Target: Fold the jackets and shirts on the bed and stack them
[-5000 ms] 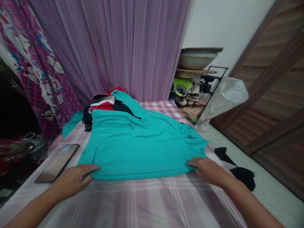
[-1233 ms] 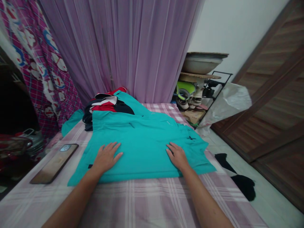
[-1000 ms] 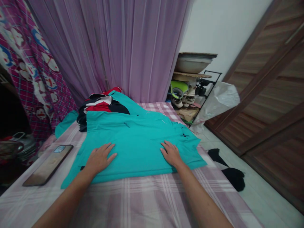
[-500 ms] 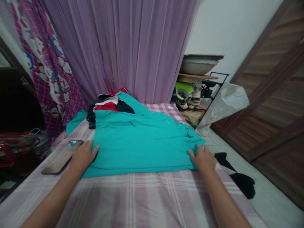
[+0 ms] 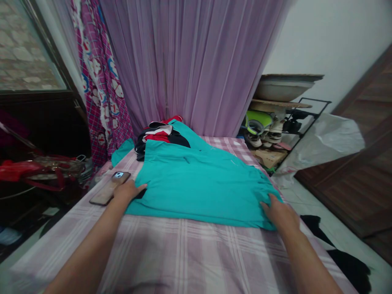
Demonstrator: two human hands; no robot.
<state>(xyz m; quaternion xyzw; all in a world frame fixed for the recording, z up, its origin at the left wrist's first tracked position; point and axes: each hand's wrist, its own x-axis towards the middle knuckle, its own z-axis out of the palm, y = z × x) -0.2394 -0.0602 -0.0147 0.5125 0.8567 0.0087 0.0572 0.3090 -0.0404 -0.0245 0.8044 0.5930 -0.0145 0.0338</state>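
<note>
A teal garment (image 5: pixel 202 183) lies spread and folded over across the bed in front of me. My left hand (image 5: pixel 128 191) is at its left edge, thumb over the cloth beside a small dark patch; the other fingers are mostly hidden. My right hand (image 5: pixel 280 210) grips the right edge, where the fabric is bunched into creases. Just behind my left wrist rests a phone (image 5: pixel 107 192), back side up. Beyond the garment sits a pile of dark, red and white clothes (image 5: pixel 159 135).
The bed has a checked pink-and-white sheet (image 5: pixel 190 257). Purple curtains (image 5: pixel 196 69) hang at its far end. A rack with shoes (image 5: pixel 269 134) and a plastic bag (image 5: pixel 330 139) stand to the right. Black cloth (image 5: pixel 346 257) lies on the floor.
The view has swung left, so the scene sits further right. The garment's near edge now slopes down toward the right, and more creases show beside my right hand.
</note>
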